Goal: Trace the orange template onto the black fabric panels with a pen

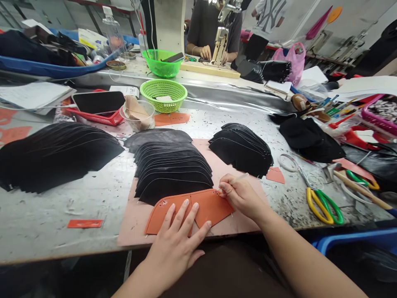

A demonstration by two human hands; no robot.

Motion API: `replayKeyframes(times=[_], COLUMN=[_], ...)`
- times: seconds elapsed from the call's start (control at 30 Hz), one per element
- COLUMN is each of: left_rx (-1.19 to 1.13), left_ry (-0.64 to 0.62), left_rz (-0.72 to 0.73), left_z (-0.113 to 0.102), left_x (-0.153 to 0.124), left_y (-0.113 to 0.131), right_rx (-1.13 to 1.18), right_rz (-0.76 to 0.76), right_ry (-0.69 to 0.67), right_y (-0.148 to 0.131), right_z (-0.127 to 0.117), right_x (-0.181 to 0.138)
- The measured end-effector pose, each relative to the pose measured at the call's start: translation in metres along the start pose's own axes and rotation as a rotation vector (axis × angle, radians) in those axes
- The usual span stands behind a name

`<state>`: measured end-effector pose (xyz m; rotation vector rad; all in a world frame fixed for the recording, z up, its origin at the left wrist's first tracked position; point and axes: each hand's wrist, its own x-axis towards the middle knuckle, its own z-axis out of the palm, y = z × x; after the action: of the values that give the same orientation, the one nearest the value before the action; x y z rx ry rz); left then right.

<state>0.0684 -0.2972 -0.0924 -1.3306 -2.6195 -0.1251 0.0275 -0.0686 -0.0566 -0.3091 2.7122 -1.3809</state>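
My left hand [178, 240] lies flat with fingers spread on an orange template [214, 205] near the table's front edge. The template covers the nearest piece of a fanned row of black cut pieces [172, 169] on a pink mat [133, 223]. My right hand [240, 194] pinches a thin silver pen [240, 178] with its tip at the template's upper right edge. A second fan of black pieces [242, 149] lies just behind that hand.
A large pile of black pieces [56, 155] sits at the left. Green-and-yellow scissors [324, 203] lie to the right among tools. Two green baskets [163, 95], a phone on a red tray [99, 103] and a plastic cup stand behind. Another person works at a sewing machine [221, 41] across the table.
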Motion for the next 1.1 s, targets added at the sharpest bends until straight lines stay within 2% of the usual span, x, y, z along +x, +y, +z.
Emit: replayKeyframes(times=[0.37,0.47,0.57,0.67,0.77,0.83,0.93,1.1], left_rx=[-0.007,-0.028,-0.036,-0.062,-0.129,-0.177,-0.218,-0.237], left_ry=[0.023,0.043,0.041,0.028,0.006,-0.013,-0.032,-0.019], left_rz=[0.005,0.002,0.002,0.009,-0.003,-0.022,-0.038,-0.036], left_z=[-0.002,0.000,0.003,0.003,-0.002,-0.006,-0.010,-0.007], left_x=[0.000,-0.001,-0.003,-0.006,-0.007,-0.007,-0.007,-0.009], left_y=[0.001,0.001,0.002,0.003,0.005,0.005,0.006,0.007], right_rx=[-0.083,-0.077,0.046,0.123,0.023,-0.085,-0.195,-0.214], right_rz=[0.002,-0.015,-0.057,-0.154,-0.250,-0.289,-0.340,-0.363], right_ry=[-0.009,0.094,0.167,0.039,-0.138,-0.205,-0.229,-0.264], right_y=[-0.002,-0.005,-0.017,-0.035,-0.051,-0.057,-0.062,-0.065], right_z=[0.002,0.002,0.012,0.035,0.059,0.071,0.077,0.075], right_x=[-0.002,-0.002,0.002,0.012,0.028,0.037,0.043,0.043])
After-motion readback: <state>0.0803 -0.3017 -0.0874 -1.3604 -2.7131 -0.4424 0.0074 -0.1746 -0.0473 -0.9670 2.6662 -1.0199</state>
